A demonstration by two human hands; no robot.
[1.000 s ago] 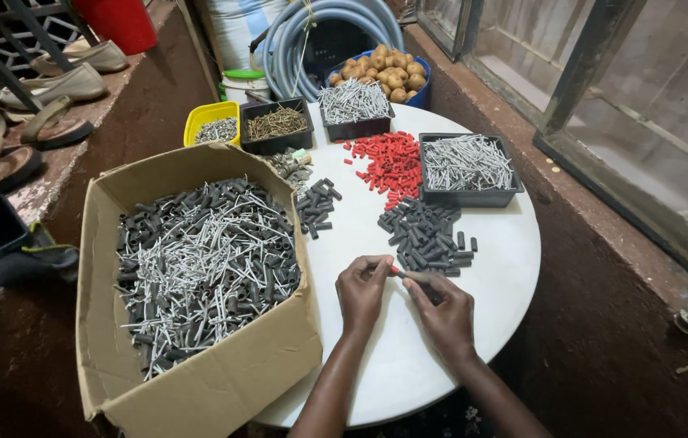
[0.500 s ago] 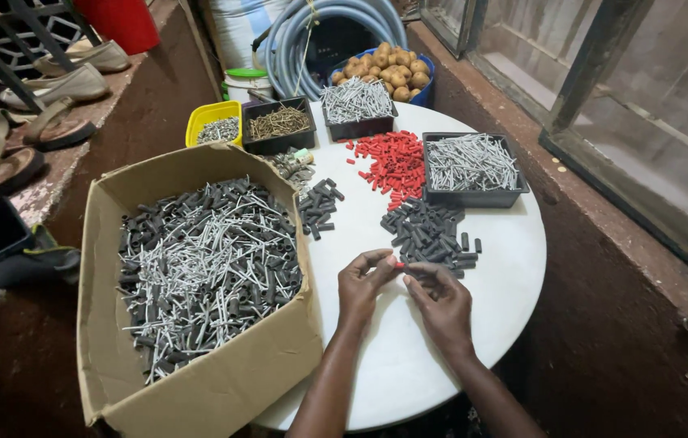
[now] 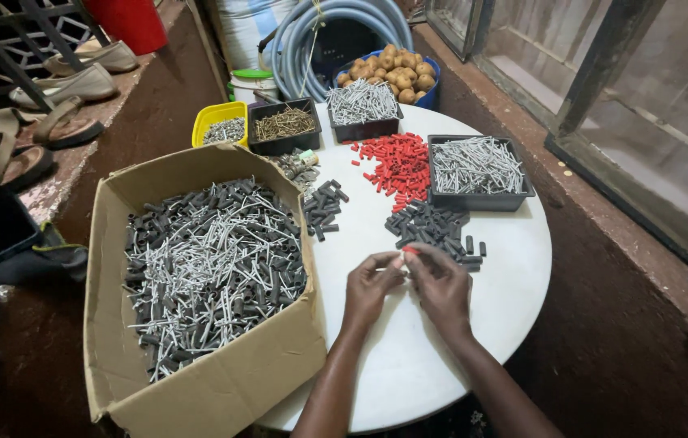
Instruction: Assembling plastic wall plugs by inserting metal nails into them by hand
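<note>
Both hands are meeting at lower centre of the frame over the round white worktop (image 3: 474,341). The left hand (image 3: 370,285) and right hand (image 3: 441,284) are pinching together on one small red sleeve (image 3: 410,251), with a thin pale pin seeming to poke out toward the left fingertips; grip on each side is closed on that piece, fingers tight round it.

Just above the hands is lying a loose heap of dark grey sleeves (image 3: 433,227); above that, a scatter of red sleeves (image 3: 397,166) beside a black tray of nails (image 3: 478,166). A second small pile of dark sleeves (image 3: 324,209) is sitting near the cardboard box (image 3: 198,389), which is filling the left of the frame with mixed nails and dark sleeves. At the upper centre are standing more trays and a yellow tub (image 3: 218,122).

To do this well, I'd judge: keeping the sleeve pinched near its end, lining the pin straight with the bore, pushing with fingertips rather than wrists, holding the work low over the worktop so a dropped piece is not rolling off.
</note>
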